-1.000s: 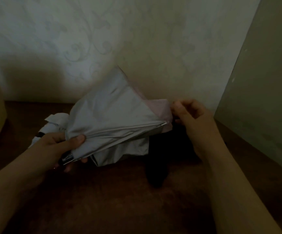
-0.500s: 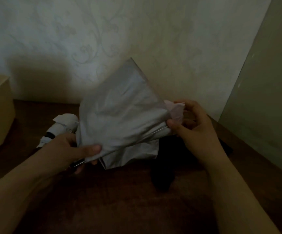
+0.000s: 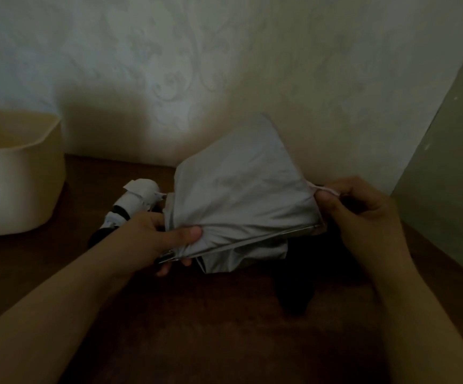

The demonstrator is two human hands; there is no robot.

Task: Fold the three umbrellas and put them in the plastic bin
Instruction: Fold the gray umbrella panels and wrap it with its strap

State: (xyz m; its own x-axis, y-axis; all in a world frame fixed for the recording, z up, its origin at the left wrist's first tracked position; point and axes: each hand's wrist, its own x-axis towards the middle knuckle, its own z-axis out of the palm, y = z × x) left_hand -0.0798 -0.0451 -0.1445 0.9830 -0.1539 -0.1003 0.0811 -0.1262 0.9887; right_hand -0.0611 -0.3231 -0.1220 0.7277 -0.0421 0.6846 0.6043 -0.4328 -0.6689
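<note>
Dim scene, head cam. A grey fabric umbrella w/ thin metal ribs (image 3: 241, 195), half collapsed, is held above the dark brown wooden tabletop (image 3: 197, 328) near centre-right, canopy fanned up toward the pale patterned wall (image 3: 169, 51). Its gathered end is gripped by the left hand (image 3: 152, 239): thumb pressed over the bunched fabric, fingers curled under, a rib end sticking out below the hand. A pinkish strap/edge at the canopy's far side is pinched by the right hand (image 3: 363, 214) btwn thumb and curled fingers.

A white-and-black rolled umbrella (image 3: 133, 206) is seen lying on the table just behind the left hand, partly hidden by it. A dark, near-black object (image 3: 296, 295) is seen on the table under the grey canopy; too dark to tell what it is.

A cream plastic bin w/ cut-out handle (image 3: 16, 189) is placed at the left edge of the table, apart from the umbrellas. A grey-green panel (image 3: 452, 189) is seen at the right.
</note>
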